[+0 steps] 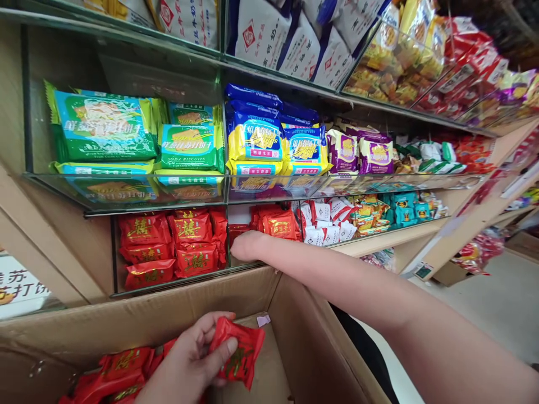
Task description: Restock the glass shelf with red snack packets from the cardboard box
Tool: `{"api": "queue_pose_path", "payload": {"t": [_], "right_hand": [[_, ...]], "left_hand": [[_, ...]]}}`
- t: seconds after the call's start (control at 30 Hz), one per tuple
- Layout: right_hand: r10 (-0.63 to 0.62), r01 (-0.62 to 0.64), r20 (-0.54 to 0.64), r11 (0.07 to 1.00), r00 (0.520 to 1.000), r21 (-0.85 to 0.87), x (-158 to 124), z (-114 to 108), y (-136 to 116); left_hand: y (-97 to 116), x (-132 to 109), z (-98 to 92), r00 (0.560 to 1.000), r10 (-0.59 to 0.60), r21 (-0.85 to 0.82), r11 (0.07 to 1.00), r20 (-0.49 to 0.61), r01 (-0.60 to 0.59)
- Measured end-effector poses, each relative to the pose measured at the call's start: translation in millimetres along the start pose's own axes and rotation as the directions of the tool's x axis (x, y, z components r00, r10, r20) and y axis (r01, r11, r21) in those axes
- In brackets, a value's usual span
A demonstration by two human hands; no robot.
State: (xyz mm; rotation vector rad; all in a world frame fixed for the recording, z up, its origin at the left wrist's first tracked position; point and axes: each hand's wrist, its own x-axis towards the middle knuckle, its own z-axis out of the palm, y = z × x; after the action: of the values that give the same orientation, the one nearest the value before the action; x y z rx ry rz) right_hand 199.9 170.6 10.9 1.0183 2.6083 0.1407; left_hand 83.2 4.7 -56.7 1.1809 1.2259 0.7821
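left hand point(191, 354): pinching a red packet point(242, 353) over the cardboard box point(311, 334) | right hand point(248, 246): at the lower shelf point(379, 241), grip hidden, can't tell | risk: packet could drop if my pinch loosens

Glossy red packet point(247, 349), gold-printed, held tilted over carton point(324, 336); matching packets point(120, 367) heaped inside.

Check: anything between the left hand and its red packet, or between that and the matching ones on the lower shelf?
Left hand grips the red packet directly. The cardboard box's far wall stands between it and the matching packets; right hand is off to the side.
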Motion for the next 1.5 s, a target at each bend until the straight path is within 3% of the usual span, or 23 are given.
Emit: {"api": "queue_pose_path", "payload": {"t": [0.1,0.2,0.27,0.3,0.33,0.4,0.5,0.6,0.63,0.7,0.77,0.87,0.93,0.97,1.03,1.1,1.23,1.3,1.43,1.5], "right_hand": [[-0.012,0.011,-0.036,1.000,0.999,-0.019,-23,-6,0],[0.008,-0.011,-0.210,1.000,0.978,-0.013,-66,-7,-14],[0.096,-0.007,-0.479,0.983,0.872,0.185,-98,-1,-31],[0.158,0.031,-0.534,0.944,0.830,0.328,-112,3,-40],[0.232,0.061,-0.536,0.879,0.812,0.473,-124,9,-48],[0.317,0.079,-0.410,0.702,0.855,0.708,-138,21,-62],[0.331,0.072,-0.180,0.314,0.926,0.947,-142,36,-70],[0.282,0.136,-0.088,-0.158,0.955,0.978,-139,44,-69],[0.275,0.148,-0.074,-0.257,0.959,0.955,-138,46,-69],[0.288,0.157,-0.059,-0.327,0.956,0.932,-138,49,-68],[0.296,0.128,-0.049,-0.252,0.954,0.959,-139,51,-67],[0.319,0.072,-0.096,0.089,0.943,0.993,-145,49,-67],[0.304,0.123,-0.223,0.316,0.926,0.941,-148,43,-68],[0.262,0.169,-0.282,0.382,0.923,0.909,-150,40,-69],[0.159,0.239,-0.335,0.433,0.929,0.869,-150,35,-71],[0.138,0.235,-0.320,0.428,0.937,0.873,-147,34,-73],[0.292,0.142,-0.212,0.241,0.933,0.960,-141,44,-75],[0.278,0.124,-0.179,0.205,0.944,0.971,-144,47,-74],[0.059,0.221,-0.271,0.427,0.961,0.877,-161,36,-61],[0.092,0.215,-0.315,0.553,0.945,0.805,-165,24,-48]], "left_hand": [[11,1,-2.7,0.999,-0.016,-0.090,0.996,-0.045,0.012],[23,-3,-3.7,0.997,-0.038,-0.194,0.981,-0.067,0.024],[29,-8,-3.0,0.996,-0.032,-0.253,0.967,-0.089,0.008],[31,-10,-2.5,0.996,-0.023,-0.278,0.961,-0.091,-0.003],[33,-12,-2.0,0.997,-0.015,-0.297,0.955,-0.079,-0.009],[35,-15,-1.4,0.999,-0.017,-0.326,0.945,-0.040,0.003],[36,-16,-0.7,0.998,-0.059,-0.350,0.935,-0.010,0.052],[39,-18,3.4,0.995,-0.081,-0.372,0.927,-0.062,0.053],[40,-19,5.7,0.993,-0.076,-0.386,0.922,-0.086,0.037],[40,-21,10.5,0.989,-0.062,-0.399,0.917,-0.131,0.005],[37,-21,13.1,0.985,-0.046,-0.355,0.935,-0.166,-0.016],[28,-16,10.5,0.989,0.059,-0.186,0.979,-0.133,-0.084],[22,-13,7.4,0.982,0.186,-0.053,0.981,-0.040,-0.188],[20,-12,6.5,0.972,0.235,-0.001,0.972,0.004,-0.235],[17,-12,6.7,0.960,0.278,0.069,0.958,0.022,-0.279],[16,-14,8.3,0.965,0.262,0.076,0.962,0.004,-0.262],[16,-19,8.6,0.983,0.175,-0.019,0.985,0.049,-0.174],[16,-21,7.6,0.987,0.146,-0.030,0.989,0.064,-0.145],[18,-25,5.0,0.982,0.166,0.045,0.984,0.090,-0.171],[17,-25,2.3,0.981,0.181,0.091,0.978,0.069,-0.187]]}}
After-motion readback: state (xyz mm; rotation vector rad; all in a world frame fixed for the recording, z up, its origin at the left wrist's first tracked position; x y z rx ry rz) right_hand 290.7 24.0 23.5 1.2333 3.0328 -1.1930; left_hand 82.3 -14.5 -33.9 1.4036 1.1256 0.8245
